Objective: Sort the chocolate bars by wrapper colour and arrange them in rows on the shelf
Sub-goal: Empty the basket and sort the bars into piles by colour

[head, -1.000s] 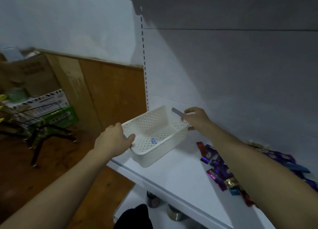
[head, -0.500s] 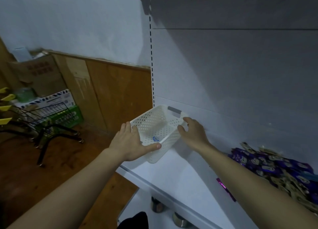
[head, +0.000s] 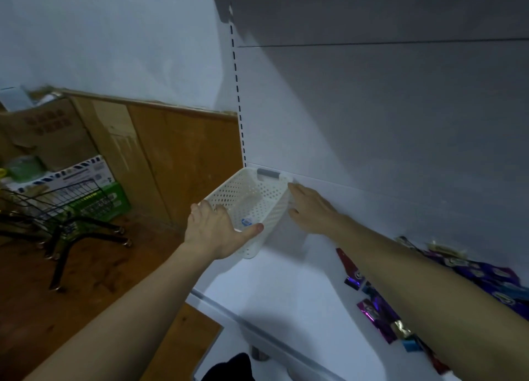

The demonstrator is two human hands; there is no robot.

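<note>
A white perforated basket (head: 252, 197) with a grey handle sits at the far left corner of the white shelf (head: 286, 294), against the back panel. My left hand (head: 214, 231) grips its near end, fingers over the rim and thumb along the outer wall. My right hand (head: 309, 209) lies flat against the basket's right side with straight fingers. Loose chocolate bars (head: 375, 312) in purple, red, blue and gold wrappers lie heaped at the right of the shelf, partly hidden by my right forearm. A red bar (head: 345, 262) lies nearest the basket.
The shelf's front edge (head: 229, 315) runs diagonally below my left arm. Left of the shelf are a wooden wall panel (head: 186, 157), cardboard boxes (head: 51, 134), a wire cart (head: 57, 203) and a wooden floor. Cans stand on the lower level (head: 259, 353).
The basket has slid back and left into the shelf corner. My right hand left the far handle and now rests flat on the basket's side. My left hand stayed on the near end.
</note>
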